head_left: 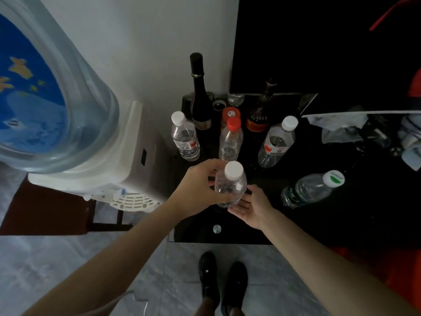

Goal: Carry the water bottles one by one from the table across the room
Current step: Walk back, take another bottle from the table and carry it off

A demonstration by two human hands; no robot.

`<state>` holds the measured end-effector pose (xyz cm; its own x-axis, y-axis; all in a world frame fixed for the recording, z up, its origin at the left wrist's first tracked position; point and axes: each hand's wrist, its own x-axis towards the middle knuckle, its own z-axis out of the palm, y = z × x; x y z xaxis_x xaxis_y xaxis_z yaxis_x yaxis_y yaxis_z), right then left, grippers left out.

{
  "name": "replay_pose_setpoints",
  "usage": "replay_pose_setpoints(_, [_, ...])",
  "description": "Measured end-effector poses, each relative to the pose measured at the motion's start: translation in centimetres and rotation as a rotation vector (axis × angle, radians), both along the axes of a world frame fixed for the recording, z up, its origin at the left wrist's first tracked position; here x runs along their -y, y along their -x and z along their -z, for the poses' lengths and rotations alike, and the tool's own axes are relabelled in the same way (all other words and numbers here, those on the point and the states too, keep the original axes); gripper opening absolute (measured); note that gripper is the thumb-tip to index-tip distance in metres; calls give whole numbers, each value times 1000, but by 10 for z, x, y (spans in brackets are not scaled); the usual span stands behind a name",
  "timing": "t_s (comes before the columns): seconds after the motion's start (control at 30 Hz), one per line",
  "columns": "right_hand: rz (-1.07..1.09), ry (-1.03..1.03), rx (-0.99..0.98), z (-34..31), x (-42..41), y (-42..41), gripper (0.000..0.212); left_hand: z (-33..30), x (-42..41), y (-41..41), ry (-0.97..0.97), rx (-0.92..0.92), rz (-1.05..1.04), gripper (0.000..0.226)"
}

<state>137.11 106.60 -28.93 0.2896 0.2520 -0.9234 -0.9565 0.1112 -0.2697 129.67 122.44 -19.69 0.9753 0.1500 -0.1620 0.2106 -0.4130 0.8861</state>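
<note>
Left hand (200,185) curls its fingers round a white-capped bottle (230,185) at the bench (296,224) front edge, right hand (252,207) spread beneath; pickup step, next likely lift clear and turn away.

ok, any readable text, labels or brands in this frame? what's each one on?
None can be read.
White cap with green leaf logo: a printed word, too blurred.
Left bottle's label: red and white, print too small.
Right bottle's label: same, illegible.
Dark wine bottle's label: blurred.
</note>
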Motion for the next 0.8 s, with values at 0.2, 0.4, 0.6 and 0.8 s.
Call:
replay_pose_setpoints(0.2, [-14,146,61,21,-11,-8,40,36,-1,-4,48,0,-44,63])
replay_pose_setpoints(0.4, [11,175,72,28,-10,-9,52,46,-5,-9,70,4,-53,64])
replay_pose_setpoints(0.6, [-21,183,89,31,-8,-11,34,56,1,-9,36,6,-19,63])
replay_pose_setpoints(0.8, [-62,163,82,26,-3,-10,44,55,3,-13,9,-9,23,67])
